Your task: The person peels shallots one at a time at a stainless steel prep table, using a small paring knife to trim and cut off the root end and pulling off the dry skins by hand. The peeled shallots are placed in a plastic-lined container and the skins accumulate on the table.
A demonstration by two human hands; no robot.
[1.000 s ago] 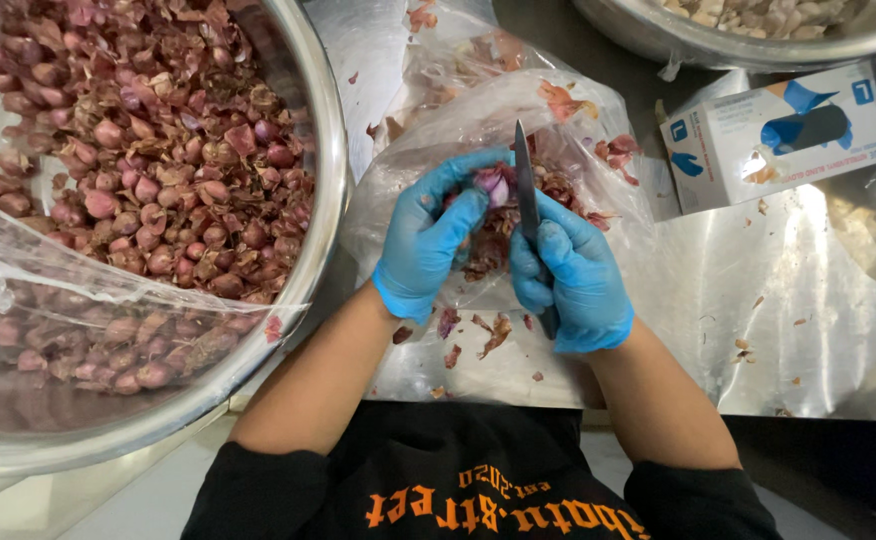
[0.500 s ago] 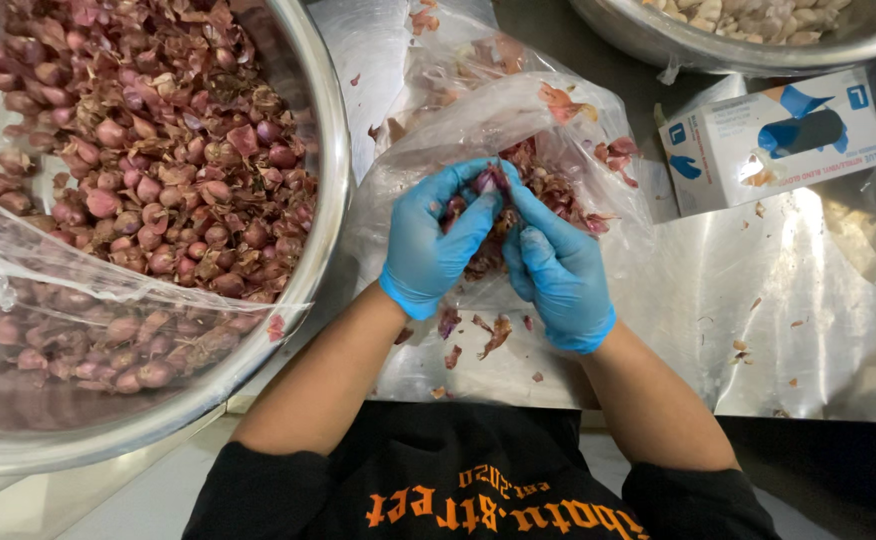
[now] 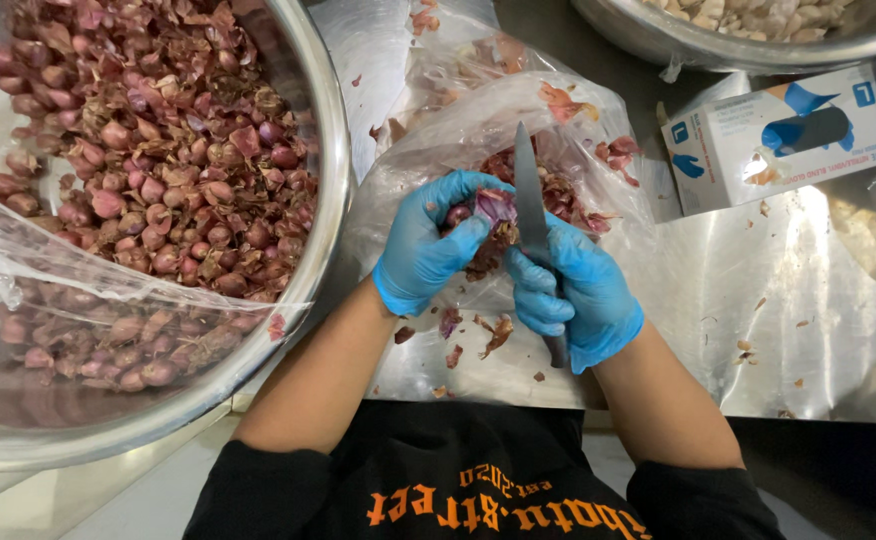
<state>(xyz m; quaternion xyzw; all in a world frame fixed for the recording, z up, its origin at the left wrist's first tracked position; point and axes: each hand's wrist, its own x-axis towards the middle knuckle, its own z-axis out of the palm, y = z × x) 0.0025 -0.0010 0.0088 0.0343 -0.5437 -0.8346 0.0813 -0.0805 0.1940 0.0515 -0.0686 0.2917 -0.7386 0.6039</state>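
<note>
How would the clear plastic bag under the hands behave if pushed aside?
The plastic bag looks thin and crumpled, so it would probably flop and bunch rather than slide whole. The loose shallot skins on it seem light and would likely scatter onto the steel table.

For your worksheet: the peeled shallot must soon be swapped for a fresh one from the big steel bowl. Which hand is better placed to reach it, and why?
Probably the left hand. It holds only the shallot and is on the side of the big steel bowl. The right hand grips the knife and sits farther from it.

Bright overhead light glares off the steel table; focus sharp.
</note>
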